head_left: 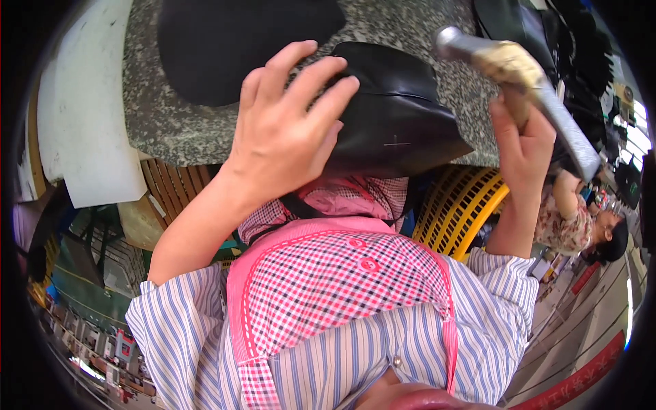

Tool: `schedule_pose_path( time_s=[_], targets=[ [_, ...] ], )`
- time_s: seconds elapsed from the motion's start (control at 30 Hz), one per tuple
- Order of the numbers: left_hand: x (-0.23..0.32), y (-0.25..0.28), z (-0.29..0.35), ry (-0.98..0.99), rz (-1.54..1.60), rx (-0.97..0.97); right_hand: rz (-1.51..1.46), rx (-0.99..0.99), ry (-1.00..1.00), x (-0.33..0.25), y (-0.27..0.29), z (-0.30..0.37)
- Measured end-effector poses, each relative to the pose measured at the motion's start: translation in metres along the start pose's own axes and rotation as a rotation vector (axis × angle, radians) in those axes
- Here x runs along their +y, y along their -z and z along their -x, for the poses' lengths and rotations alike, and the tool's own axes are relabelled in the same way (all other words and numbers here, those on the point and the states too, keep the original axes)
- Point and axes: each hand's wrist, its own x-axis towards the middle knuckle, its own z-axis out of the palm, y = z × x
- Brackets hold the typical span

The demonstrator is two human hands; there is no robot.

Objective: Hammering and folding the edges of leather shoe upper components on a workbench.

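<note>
My right hand [526, 140] is closed around the handle of a hammer [502, 61], raised above the right side of the stone slab. The hammer has a rounded face at one end, a long flat metal peen at the other, and yellowish wrapping about its middle. My left hand [290, 116] is over the left edge of a folded black leather piece [393, 126], fingers apart and slightly bent. Whether its fingertips touch the leather, I cannot tell. The leather piece overhangs the near edge of the speckled stone slab [184, 130] and has a seam across it.
A flat black sheet [239, 48] lies on the slab beyond my left hand. More black leather pieces [581, 75] are heaped at the far right. Below the slab stands a yellow plastic basket [458, 205]. A white board [85, 102] is at left; another person [570, 219] sits at right.
</note>
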Motion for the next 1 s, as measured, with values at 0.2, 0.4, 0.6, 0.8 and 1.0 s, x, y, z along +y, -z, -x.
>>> schedule_pose_path(
  time_s=[0.2, 0.4, 0.6, 0.8, 1.0],
  targets=[
    [0.029, -0.037, -0.008, -0.316, -0.028, -0.007, -0.255, 0.156, 0.108, 0.010, -0.006, 0.026],
    [0.024, -0.043, 0.003, -0.353, -0.023, 0.020, 0.084, -0.090, 0.107, 0.023, -0.012, 0.038],
    [0.035, -0.038, 0.000, -0.383, -0.056, -0.011, 0.073, -0.107, 0.103, 0.027, -0.020, 0.046],
    [0.033, -0.043, 0.001, -0.486, -0.021, 0.017, 0.098, 0.067, 0.340, 0.025, -0.022, 0.033],
    [0.041, -0.030, 0.015, -0.364, 0.014, -0.111, 0.197, 0.023, 0.258, 0.013, -0.018, 0.020]
  ],
)
